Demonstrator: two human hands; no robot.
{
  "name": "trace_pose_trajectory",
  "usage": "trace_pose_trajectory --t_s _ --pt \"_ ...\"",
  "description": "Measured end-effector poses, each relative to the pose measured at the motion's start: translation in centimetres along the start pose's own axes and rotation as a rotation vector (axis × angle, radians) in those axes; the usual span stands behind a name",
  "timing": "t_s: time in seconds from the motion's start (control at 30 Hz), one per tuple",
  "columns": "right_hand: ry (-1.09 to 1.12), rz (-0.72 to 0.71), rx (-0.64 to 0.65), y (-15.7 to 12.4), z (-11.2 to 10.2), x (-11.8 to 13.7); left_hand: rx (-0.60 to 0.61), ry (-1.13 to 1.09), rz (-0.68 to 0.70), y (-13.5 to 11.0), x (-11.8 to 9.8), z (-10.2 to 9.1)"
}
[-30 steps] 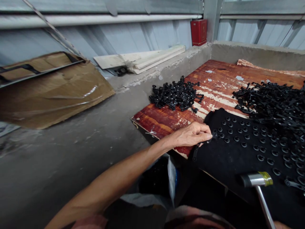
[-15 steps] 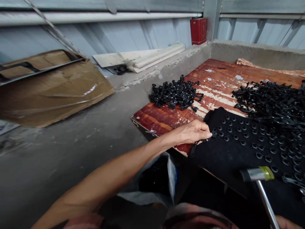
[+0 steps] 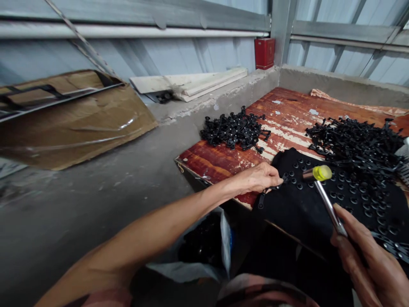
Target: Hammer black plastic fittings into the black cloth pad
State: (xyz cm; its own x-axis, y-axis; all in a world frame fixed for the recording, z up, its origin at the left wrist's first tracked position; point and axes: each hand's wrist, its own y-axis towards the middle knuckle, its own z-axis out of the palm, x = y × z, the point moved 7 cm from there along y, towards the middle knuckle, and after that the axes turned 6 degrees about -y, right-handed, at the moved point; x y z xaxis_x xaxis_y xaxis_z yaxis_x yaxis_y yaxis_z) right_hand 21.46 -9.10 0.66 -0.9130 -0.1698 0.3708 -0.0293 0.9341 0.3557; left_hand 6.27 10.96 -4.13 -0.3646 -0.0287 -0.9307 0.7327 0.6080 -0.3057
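Observation:
My left hand [image 3: 263, 177] pinches a small black jointed linkage [image 3: 261, 200] at the left edge of a black mat [image 3: 297, 217]. One end of the linkage hangs toward the table edge; the other touches the mat beside several round black discs [image 3: 299, 186] laid out in rows. In my right hand [image 3: 367, 256] is a small hammer [image 3: 327, 204] with a metal handle and a yellow face. Its head is raised over the mat, to the right of my left fingertips.
Two heaps of black linkages, a smaller one [image 3: 234, 130] and a larger one [image 3: 358, 149], lie on the worn red board [image 3: 207, 157]. A bag [image 3: 225, 238] with dark contents sits below the edge. Cardboard [image 3: 96, 123], white planks [image 3: 211, 83] and a red tin [image 3: 264, 53] line the wall.
My right hand has come into view from the lower right, and the hammer has moved up and left, nearer my left hand. The left hand keeps its pinch on the linkage.

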Motion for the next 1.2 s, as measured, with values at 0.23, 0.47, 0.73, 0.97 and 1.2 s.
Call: trace_pose_trajectory --t_s 0.23,0.47,0.73,0.97,1.2 --pt "-0.098 -0.113 -0.038 3.7 1.8 0.7 -0.020 0.051 -0.010 -0.2 -0.5 -0.1" --pt "-0.135 -0.170 -0.063 4.1 0.9 1.5 0.002 0.001 0.045 0.4 0.3 -0.3" --pt "-0.078 -0.078 0.030 3.7 2.3 1.0 0.048 -0.132 0.023 0.3 0.1 0.2" --pt "-0.111 -0.130 -0.062 3.5 1.3 1.4 0.044 -0.149 0.032 0.1 0.0 0.3" --pt "-0.085 -0.062 -0.049 2.9 1.7 0.3 0.030 -0.122 0.045 0.0 0.1 0.2"
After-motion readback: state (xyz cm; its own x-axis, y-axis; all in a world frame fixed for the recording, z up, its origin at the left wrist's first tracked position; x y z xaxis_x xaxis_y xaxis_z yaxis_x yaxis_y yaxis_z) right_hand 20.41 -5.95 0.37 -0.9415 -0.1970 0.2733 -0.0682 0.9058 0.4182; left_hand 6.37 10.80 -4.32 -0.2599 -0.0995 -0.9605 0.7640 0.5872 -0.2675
